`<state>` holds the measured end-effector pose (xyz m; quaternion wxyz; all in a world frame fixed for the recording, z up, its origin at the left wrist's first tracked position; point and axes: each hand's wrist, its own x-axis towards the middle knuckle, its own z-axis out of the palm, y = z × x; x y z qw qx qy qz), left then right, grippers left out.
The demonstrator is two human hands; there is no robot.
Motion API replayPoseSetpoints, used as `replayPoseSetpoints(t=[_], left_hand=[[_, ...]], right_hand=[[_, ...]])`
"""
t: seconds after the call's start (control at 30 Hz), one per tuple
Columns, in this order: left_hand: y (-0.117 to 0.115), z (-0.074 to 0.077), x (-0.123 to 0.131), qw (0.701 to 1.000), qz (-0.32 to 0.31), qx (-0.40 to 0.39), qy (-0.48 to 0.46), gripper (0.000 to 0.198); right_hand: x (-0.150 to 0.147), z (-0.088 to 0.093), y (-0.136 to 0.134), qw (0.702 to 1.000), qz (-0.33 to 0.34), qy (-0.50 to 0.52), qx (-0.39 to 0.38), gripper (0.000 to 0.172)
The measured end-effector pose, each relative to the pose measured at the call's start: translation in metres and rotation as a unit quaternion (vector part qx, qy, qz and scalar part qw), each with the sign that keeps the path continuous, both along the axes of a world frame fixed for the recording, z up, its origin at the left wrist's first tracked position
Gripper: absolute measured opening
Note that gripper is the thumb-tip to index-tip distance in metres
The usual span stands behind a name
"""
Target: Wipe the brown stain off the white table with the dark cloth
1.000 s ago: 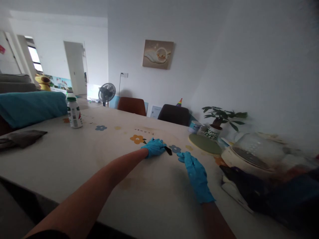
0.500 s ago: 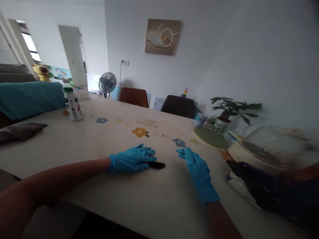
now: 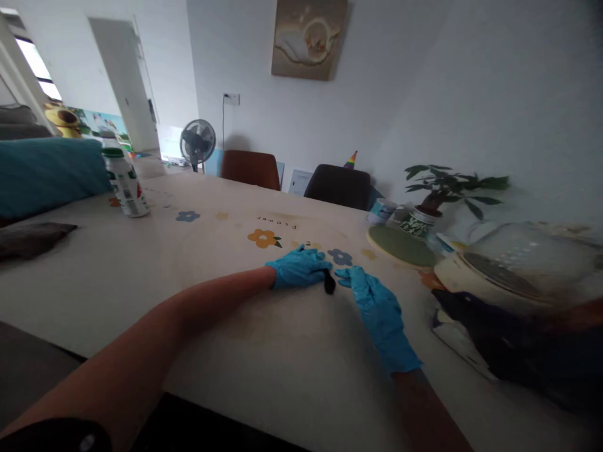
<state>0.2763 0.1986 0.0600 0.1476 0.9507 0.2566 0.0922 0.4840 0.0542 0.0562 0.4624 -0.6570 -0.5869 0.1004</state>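
My left hand [image 3: 301, 268], in a blue glove, lies palm down on the pale tabletop, pressed over a small black cloth [image 3: 330, 282]. Only a dark end of that cloth sticks out by the fingertips; the remainder is hidden beneath the palm. Just to the right, my gloved right hand [image 3: 377, 317] is held over the table with its fingers loosely bent, and nothing shows in it. Its fingertips come close to the cloth and the left fingers. Around both hands are printed flowers, an orange one [image 3: 264, 238] and a blue one [image 3: 340, 257].
A white bottle with a green cap [image 3: 126, 185] stands at left, near a crumpled brown cloth [image 3: 35, 240]. On the right are a green round mat [image 3: 400, 246], a can [image 3: 381, 211], a potted plant [image 3: 419, 223] and a lidded pot [image 3: 490, 282]. Chairs [image 3: 249, 169] line the far side.
My left hand has slid right and farther across the table, taking the black cloth along toward my right hand. The right hand has barely moved. The view has tilted down slightly.
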Motion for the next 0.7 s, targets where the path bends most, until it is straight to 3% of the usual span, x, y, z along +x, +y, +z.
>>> replayPoseSetpoints(t=[0.17,0.4,0.57,0.7], left_hand=[[0.027,0.007,0.054,0.997,0.070,0.006,0.032,0.051],[0.060,0.014,0.096,0.989,0.141,0.008,0.054,0.053],[0.065,0.017,0.100,0.989,0.137,0.002,0.056,0.056],[0.048,0.015,0.077,0.995,0.088,-0.002,0.045,0.057]], right_hand=[[-0.001,0.004,-0.007,1.000,0.002,-0.008,-0.018,0.062],[-0.003,0.006,-0.007,0.999,-0.011,-0.011,-0.038,0.056],[-0.001,0.009,-0.005,0.999,-0.016,0.013,-0.043,0.052],[0.003,0.010,-0.004,0.999,-0.021,0.016,-0.040,0.054]])
